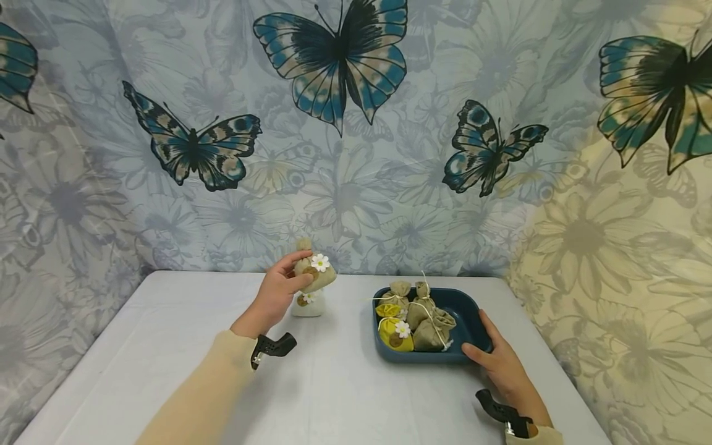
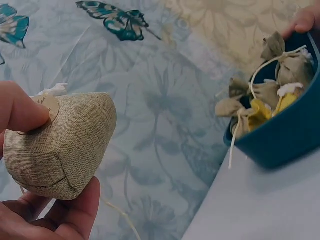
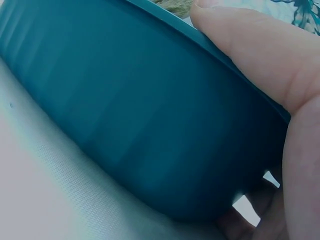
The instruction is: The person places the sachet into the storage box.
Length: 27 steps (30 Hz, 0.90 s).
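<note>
My left hand (image 1: 280,284) holds a khaki cloth sachet (image 1: 317,278) above the table, thumb on its round tag and fingers underneath. A white flower decorates it; the left wrist view shows its coarse weave and flat bottom. Just below, partly hidden by it, a white sachet (image 1: 308,307) with a similar flower stands on the table. My right hand (image 1: 500,358) grips the right end of a blue tray (image 1: 470,315), its thumb over the rim (image 3: 220,55). Several khaki sachets (image 1: 428,324) and a yellow sachet (image 1: 395,337) with a white flower lie toward the tray's left side.
A white cloth covers the table (image 1: 334,389). Behind it hangs a patterned backdrop (image 1: 345,204) with flowers and large butterflies, continuing along both sides. Thin pale cords (image 2: 231,155) trail from the sachets over the tray's rim.
</note>
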### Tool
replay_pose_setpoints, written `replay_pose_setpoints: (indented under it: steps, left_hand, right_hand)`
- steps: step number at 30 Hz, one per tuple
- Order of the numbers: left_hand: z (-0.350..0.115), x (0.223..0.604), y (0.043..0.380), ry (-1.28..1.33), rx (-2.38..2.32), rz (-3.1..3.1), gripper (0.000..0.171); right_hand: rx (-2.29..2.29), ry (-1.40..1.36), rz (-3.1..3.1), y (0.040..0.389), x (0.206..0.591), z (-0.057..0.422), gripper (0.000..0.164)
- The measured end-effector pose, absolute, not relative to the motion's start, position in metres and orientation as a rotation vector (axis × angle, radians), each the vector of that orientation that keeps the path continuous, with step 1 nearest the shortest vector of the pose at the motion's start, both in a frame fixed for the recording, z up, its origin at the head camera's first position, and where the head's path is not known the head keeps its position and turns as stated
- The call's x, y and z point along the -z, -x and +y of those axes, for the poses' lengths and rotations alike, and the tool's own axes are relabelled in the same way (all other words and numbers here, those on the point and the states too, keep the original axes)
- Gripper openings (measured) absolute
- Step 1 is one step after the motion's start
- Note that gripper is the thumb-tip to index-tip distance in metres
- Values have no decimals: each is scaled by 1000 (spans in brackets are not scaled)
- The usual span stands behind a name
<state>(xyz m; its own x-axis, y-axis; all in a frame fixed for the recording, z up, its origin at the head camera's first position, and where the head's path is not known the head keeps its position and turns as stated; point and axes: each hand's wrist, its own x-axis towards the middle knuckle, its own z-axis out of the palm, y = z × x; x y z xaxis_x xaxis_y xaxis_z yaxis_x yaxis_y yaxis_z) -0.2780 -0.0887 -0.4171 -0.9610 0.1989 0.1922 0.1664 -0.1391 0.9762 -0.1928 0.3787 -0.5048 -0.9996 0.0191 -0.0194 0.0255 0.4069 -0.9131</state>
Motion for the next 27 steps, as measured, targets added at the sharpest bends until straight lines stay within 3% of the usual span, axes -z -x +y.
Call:
replay_pose_setpoints:
  steps: [27]
  left_hand:
    - [10,385,284,-719,-2065,2114,47]
  right_hand:
    - [1728,-2,2578,196,504,367,99]
